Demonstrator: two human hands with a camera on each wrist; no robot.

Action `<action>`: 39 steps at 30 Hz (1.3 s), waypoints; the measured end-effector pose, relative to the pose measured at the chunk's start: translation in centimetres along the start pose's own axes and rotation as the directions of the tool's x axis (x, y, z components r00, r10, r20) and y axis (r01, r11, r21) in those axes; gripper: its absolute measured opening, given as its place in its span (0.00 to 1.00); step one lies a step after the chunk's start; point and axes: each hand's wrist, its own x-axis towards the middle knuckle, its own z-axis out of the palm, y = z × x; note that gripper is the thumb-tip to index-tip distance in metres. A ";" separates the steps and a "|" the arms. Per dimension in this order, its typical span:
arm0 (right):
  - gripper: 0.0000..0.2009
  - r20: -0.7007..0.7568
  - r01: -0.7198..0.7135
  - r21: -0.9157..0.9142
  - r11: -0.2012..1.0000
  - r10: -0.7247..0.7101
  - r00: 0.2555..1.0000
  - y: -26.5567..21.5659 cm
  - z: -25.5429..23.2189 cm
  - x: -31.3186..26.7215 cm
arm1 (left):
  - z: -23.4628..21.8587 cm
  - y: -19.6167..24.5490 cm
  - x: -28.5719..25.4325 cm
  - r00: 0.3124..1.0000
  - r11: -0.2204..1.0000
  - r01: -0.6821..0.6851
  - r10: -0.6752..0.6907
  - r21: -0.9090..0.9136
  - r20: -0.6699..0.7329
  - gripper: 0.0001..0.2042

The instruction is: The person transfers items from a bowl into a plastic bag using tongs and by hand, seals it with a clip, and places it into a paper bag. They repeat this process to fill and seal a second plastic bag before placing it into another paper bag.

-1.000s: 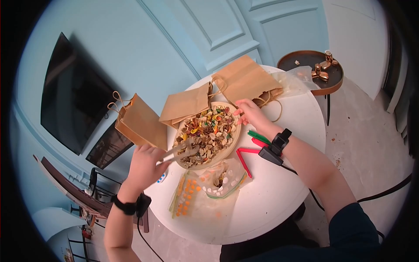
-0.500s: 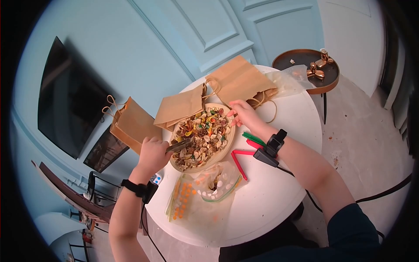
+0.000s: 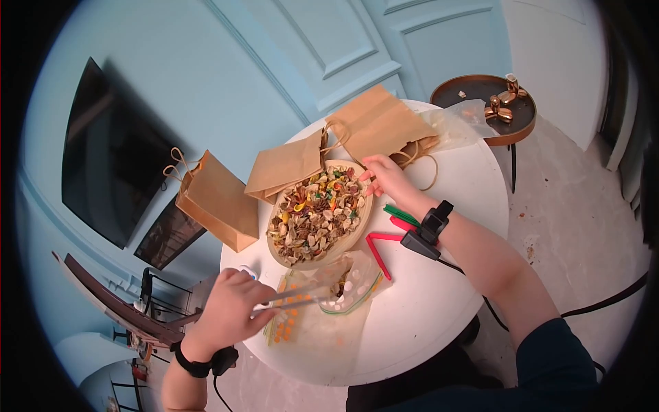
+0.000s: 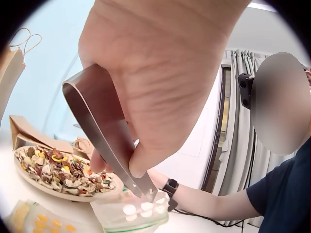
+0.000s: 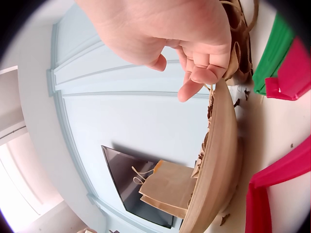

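Our left hand [image 3: 232, 307] pinches a pair of flat silver metal tongs [image 4: 102, 131] between thumb and fingers, held over the near left part of the table. Their two arms stand slightly apart at the tips, which reach to the clear plastic bag with white dots and a green seal [image 3: 348, 287]; whether they touch it, we cannot tell. Our right hand [image 3: 391, 180] is at the far right rim of the bowl, fingers loosely bent, thumb apart from them; we cannot make out whether a fingertip touches the rim.

One round pale wooden bowl [image 5: 214, 165] sits mid-table, full of brown, cream, yellow and green dried petals and pods [image 3: 319, 220], too many to count. Nearer us lie two plastic bags: the white-dotted one and, to its left, one with orange dots [image 3: 285, 323], partly behind the tongs. A small white-and-blue object [image 3: 248, 272] is mostly hidden by our left hand.

Right of the bowl we see one bent red strip [image 3: 381, 255] and a green bundle [image 3: 400, 213], partly covered by our right wrist's gear. Three brown paper bags stand or lie around the far side: left [image 3: 221, 199], middle [image 3: 288, 165] and right [image 3: 381, 123]. All rest on the round white table [image 3: 439, 309].
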 end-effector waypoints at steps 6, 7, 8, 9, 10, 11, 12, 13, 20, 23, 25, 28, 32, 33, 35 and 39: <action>0.18 0.005 0.001 -0.006 1.000 -0.001 1.000 0.1 0.0 0.0 | -0.4 -1.5 0.7 0.996 0.995 0.053 -0.046 0.089 -0.080 0.10; 0.18 0.005 0.003 -0.005 1.000 -0.003 1.000 0.1 0.0 0.0 | -0.5 -2.1 1.4 0.989 0.987 0.089 -0.071 0.132 -0.132 0.10; 0.18 0.005 0.005 -0.005 1.000 -0.005 1.000 0.1 0.0 0.0 | -0.4 -3.2 2.2 0.988 0.987 0.088 -0.070 0.133 -0.134 0.10; 0.17 0.005 0.001 -0.004 1.000 -0.001 1.000 0.1 -0.1 0.1 | 0.1 -4.5 3.1 0.973 0.972 0.103 -0.055 0.211 -0.223 0.09; 0.17 0.005 -0.005 -0.003 1.000 0.005 1.000 0.1 -0.1 0.1 | 0.6 -5.8 3.9 0.951 0.950 0.124 -0.031 0.285 -0.307 0.09; 0.17 0.004 -0.003 -0.004 1.000 0.003 1.000 0.1 -0.1 0.1 | 1.2 -6.9 4.7 0.951 0.950 0.123 -0.029 0.286 -0.309 0.09; 0.17 0.002 -0.008 -0.006 1.000 0.008 1.000 0.1 -0.1 0.1 | 1.8 -8.0 5.4 0.959 0.936 0.150 -0.060 0.319 -0.277 0.09; 0.17 0.000 -0.013 -0.008 1.000 0.013 1.000 0.1 -0.1 0.1 | 2.4 -8.8 6.2 0.965 0.919 0.177 -0.091 0.352 -0.246 0.09; 0.17 -0.002 -0.015 0.015 1.000 0.015 1.000 0.1 -0.1 0.3 | 5.3 -11.2 9.5 0.979 0.911 0.181 -0.129 0.371 -0.161 0.09; 0.18 -0.013 0.010 0.051 0.999 -0.009 1.000 0.4 -0.2 0.5 | 5.7 -11.3 9.9 0.983 0.902 0.164 -0.115 0.399 -0.144 0.09; 0.18 -0.009 0.011 0.048 0.999 -0.010 1.000 0.5 -0.2 0.6 | 5.8 -11.4 10.0 0.983 0.881 0.171 -0.124 0.441 -0.134 0.08; 0.18 -0.005 0.012 0.050 0.999 -0.011 1.000 0.4 -0.1 0.5 | 5.8 -11.7 9.7 0.983 0.873 0.171 -0.117 0.456 -0.145 0.07; 0.18 -0.010 -0.008 0.015 1.000 0.008 1.000 0.1 0.0 0.2 | 4.8 -11.0 8.1 0.974 0.893 0.155 -0.067 0.423 -0.215 0.07; 0.18 -0.006 -0.004 0.011 1.000 0.004 1.000 0.1 -0.1 0.2 | 4.2 -10.1 7.3 0.972 0.908 0.180 -0.105 0.378 -0.210 0.07; 0.18 -0.004 -0.001 0.011 1.000 0.001 1.000 0.3 -0.2 0.3 | 3.0 -8.2 5.6 0.970 0.920 0.201 -0.139 0.335 -0.201 0.06; 0.18 0.006 0.015 0.013 1.000 -0.015 1.000 0.6 -0.3 0.5 | 1.1 -3.2 1.9 0.976 0.977 0.127 -0.092 0.174 -0.197 0.06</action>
